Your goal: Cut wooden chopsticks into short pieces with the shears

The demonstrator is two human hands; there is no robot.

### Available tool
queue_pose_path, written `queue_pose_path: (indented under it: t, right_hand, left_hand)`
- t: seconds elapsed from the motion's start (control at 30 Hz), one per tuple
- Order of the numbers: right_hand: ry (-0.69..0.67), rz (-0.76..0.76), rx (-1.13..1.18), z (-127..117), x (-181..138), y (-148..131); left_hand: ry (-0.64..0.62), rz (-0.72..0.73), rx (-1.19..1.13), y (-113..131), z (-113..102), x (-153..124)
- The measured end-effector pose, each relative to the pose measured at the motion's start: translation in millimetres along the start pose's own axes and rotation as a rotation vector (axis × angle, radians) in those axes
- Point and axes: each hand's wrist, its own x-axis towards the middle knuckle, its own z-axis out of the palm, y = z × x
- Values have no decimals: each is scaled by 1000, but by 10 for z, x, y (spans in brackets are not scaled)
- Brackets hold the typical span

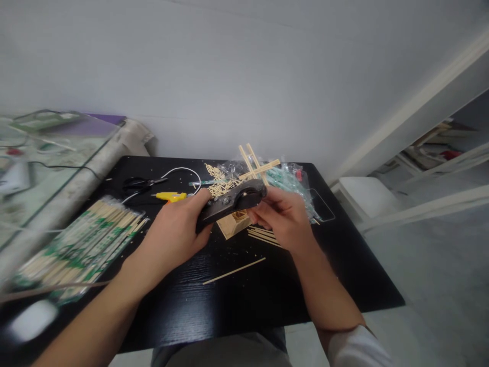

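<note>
My left hand (178, 219) is closed around the handle of a dark grey hand cutter (225, 201), whose curved jaw points right. At that jaw, my right hand (284, 214) is closed with its fingertips pinched; what they hold is hidden. Just beyond the jaw rise crossed wooden sticks (260, 168); their lower ends are covered, so I cannot tell if they are held. Partly behind the cutter stands a small wooden piece with sloping sides (231, 225). A few loose sticks (263, 235) lie beside my right hand, and a single stick (234, 271) lies nearer me.
Short cut stick pieces (217, 183) are heaped at the back, near a clear plastic bag (294, 183). At left are a yellow glue gun (170, 196), black scissors (139, 183), wrapped chopsticks (87, 239) and a blurred white object (34, 320). All rest on the black table (244, 306).
</note>
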Motion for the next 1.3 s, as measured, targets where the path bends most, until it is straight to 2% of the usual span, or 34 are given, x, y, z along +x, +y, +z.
queue_pose_path:
  t: [0.2,0.5,0.93,1.3]
  right_hand:
    - [-78,102,228,-6,31,-5]
    - [-42,107,258,27,44,4]
    - [-211,204,422,-39,41,49]
    - [-141,253,401,-8,45,83]
  left_hand:
    - [-8,34,-24,-6,-25,-21]
    - [-37,8,-8,-9,-38,-15]
    - [-58,76,-98,-37,-67,-20]
    - [-121,44,30,-89,-52,-12]
